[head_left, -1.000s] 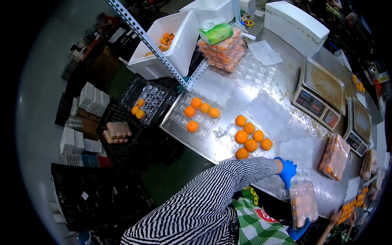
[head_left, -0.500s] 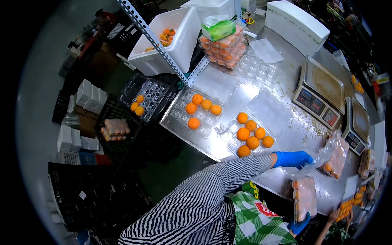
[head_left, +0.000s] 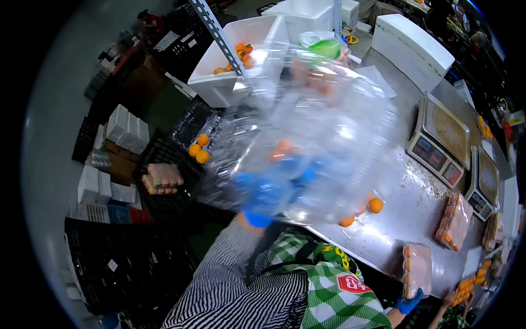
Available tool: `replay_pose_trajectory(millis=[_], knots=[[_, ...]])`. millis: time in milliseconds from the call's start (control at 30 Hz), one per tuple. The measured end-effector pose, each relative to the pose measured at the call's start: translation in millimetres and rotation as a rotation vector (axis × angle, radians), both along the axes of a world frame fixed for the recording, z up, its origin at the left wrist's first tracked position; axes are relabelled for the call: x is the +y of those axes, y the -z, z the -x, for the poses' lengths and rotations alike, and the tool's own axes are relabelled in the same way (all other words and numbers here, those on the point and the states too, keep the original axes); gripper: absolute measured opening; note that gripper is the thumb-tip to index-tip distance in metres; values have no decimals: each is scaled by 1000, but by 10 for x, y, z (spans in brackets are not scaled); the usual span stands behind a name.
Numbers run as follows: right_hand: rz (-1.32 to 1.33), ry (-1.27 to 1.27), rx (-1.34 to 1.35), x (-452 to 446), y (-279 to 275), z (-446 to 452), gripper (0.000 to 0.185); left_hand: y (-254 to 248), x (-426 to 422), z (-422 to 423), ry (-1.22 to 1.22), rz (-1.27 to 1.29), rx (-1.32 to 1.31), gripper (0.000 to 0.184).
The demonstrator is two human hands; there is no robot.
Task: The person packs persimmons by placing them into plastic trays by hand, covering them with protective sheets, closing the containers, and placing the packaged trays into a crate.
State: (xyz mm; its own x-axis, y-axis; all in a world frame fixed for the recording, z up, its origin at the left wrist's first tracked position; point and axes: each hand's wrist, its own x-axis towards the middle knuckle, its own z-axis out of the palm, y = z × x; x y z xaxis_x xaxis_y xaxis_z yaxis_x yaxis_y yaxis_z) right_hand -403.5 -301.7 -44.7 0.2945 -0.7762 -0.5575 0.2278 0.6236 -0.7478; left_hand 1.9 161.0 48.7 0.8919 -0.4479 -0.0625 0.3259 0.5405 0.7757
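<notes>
My left hand, in a blue glove below a striped sleeve, grips a clear plastic clamshell. The clamshell is smeared by motion and spreads across the middle of the view; the glove shows through it. Behind it, loose oranges on the metal table are mostly hidden. At the table's front edge my right hand, also gloved in blue, has its fingers on the lower end of a filled pack of oranges. Another filled pack lies farther right.
Two weighing scales stand at the right. White foam boxes line the far side, one foam bin holding oranges. A perforated metal post rises at the left. A co-worker's hands handle oranges at lower right. Black crates stand lower left.
My left hand has swung from the table's right side to the left, bringing the clear clamshell across the view. My right hand stays at the filled pack. The whole view has shifted slightly.
</notes>
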Motion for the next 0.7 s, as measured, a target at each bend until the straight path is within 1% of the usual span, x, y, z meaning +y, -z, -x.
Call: replay_pose_trajectory(millis=[67,100,200,233,333,400,467,567,600,667,700], knots=[[70,27,-5,41,-24,-115,56,-225,762,78,-179,-190,-22,66],[62,-5,-55,9,51,-111,54,-359,1147,128,-269,-294,-44,68],[164,-25,25,186,-101,-378,50,-805,2177,230,-522,-631,-152,72],[173,68,59,289,-185,-534,47,-956,2468,235,-596,-740,-198,74],[158,140,79,340,-248,-745,46,-1304,3145,55,-733,-1040,-346,79],[134,129,50,174,-10,-704,49,-1376,3424,-200,-733,-1198,-438,82],[137,125,64,234,-52,-811,51,-1284,3565,-551,-668,-1310,-539,85],[187,160,176,464,-233,-1022,55,-864,3631,-1115,-579,-1356,-648,91],[177,156,153,460,-208,-1014,55,-697,3619,-1295,-556,-1361,-673,94],[159,154,105,342,-90,-981,56,-547,3573,-1482,-392,-1454,-529,94],[166,144,113,292,-42,-957,59,-459,3588,-1561,-348,-1463,-523,94]])
